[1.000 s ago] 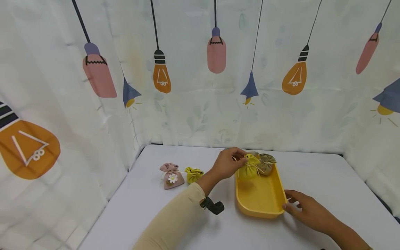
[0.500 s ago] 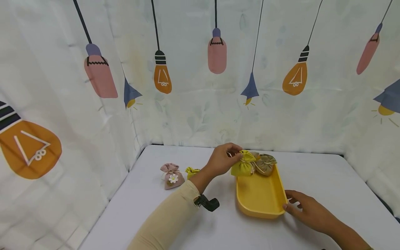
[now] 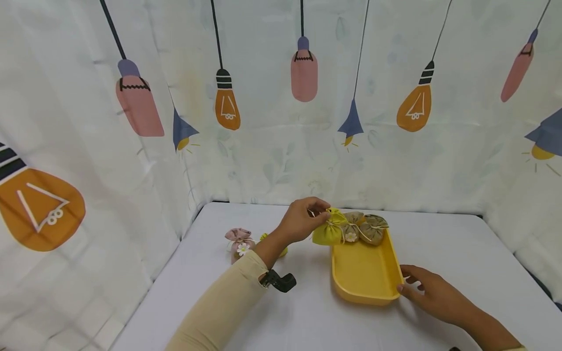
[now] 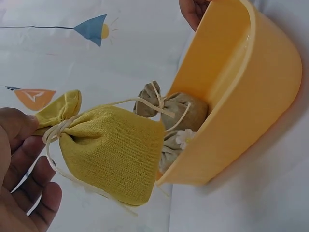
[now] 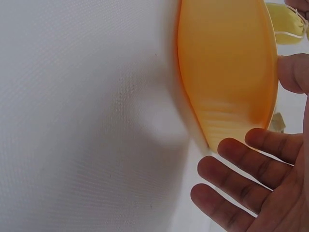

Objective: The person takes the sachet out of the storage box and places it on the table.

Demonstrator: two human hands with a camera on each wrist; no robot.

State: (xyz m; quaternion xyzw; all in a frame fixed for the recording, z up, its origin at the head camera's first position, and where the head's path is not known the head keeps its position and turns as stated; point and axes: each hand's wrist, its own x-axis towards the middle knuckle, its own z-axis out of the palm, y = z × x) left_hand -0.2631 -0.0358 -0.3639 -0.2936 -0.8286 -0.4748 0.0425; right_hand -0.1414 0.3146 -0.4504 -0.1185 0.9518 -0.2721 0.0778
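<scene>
Across the white table [image 3: 316, 319], the left hand [image 3: 300, 222] pinches a yellow pouch [image 3: 327, 234] at the far left corner of the box [image 3: 366, 275]. Loose-fingered, the right hand [image 3: 430, 295] merely touches the box, so a snagging pouch could drag it.

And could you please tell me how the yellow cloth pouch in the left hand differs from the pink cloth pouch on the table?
The yellow cloth pouch is pinched at its gathered top by the left hand; the pink cloth pouch rests on the white table. The pink pouch shows a white flower; the yellow pouch's visible side shows none. Both are gathered and tied with pale cord.
</scene>
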